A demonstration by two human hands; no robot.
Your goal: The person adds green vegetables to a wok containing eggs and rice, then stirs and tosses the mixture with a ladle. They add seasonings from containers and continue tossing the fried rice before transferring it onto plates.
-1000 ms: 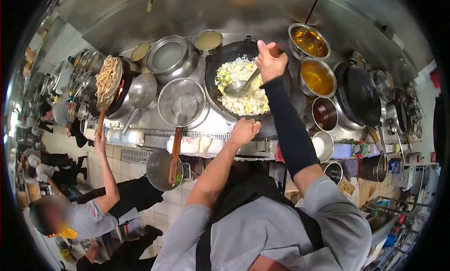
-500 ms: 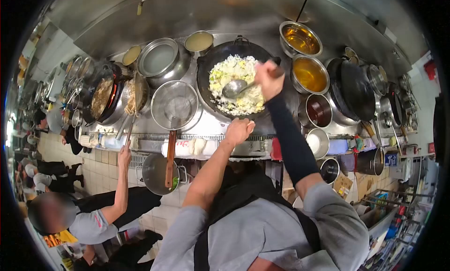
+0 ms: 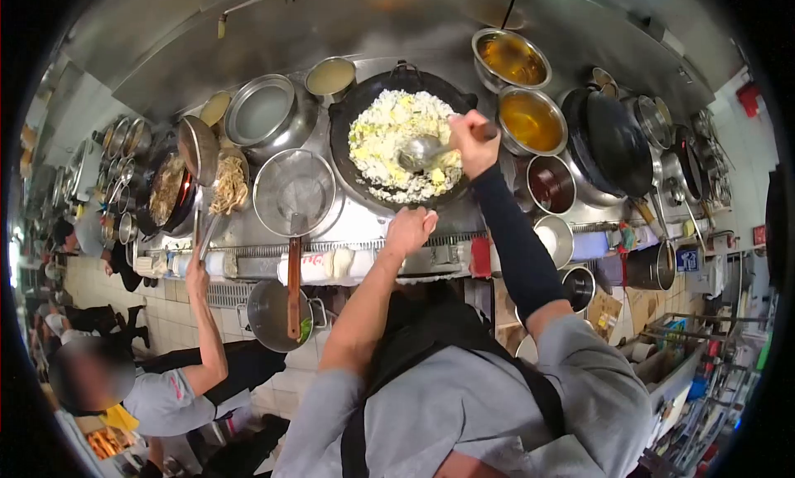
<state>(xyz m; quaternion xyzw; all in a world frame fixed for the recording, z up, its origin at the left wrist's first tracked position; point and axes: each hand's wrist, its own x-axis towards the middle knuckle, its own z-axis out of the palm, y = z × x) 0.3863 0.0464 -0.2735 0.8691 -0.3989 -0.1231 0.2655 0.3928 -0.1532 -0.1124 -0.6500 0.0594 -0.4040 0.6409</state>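
A large black wok (image 3: 344, 151) in the middle holds white rice with yellow egg bits (image 3: 389, 130). My right hand (image 3: 474, 145), above the wok's right side, is wrapped round the handle of a metal ladle (image 3: 420, 152), whose bowl rests in the rice. At the wok's near rim my left hand (image 3: 410, 230) is closed on the edge; a bit of pale cloth may be under its fingers, but this is unclear.
Left of the wok are a round strainer (image 3: 294, 192) and a steel pot (image 3: 261, 112). Two bowls of amber liquid (image 3: 532, 122) and a pot of dark red sauce (image 3: 551, 184) stand to the right. At far left a co-worker (image 3: 170, 387) holds a strainer over another wok.
My ladle has shifted slightly within the rice, its bowl tilted differently. The co-worker has lifted a strainer near the left wok. The whole view has shifted a little.
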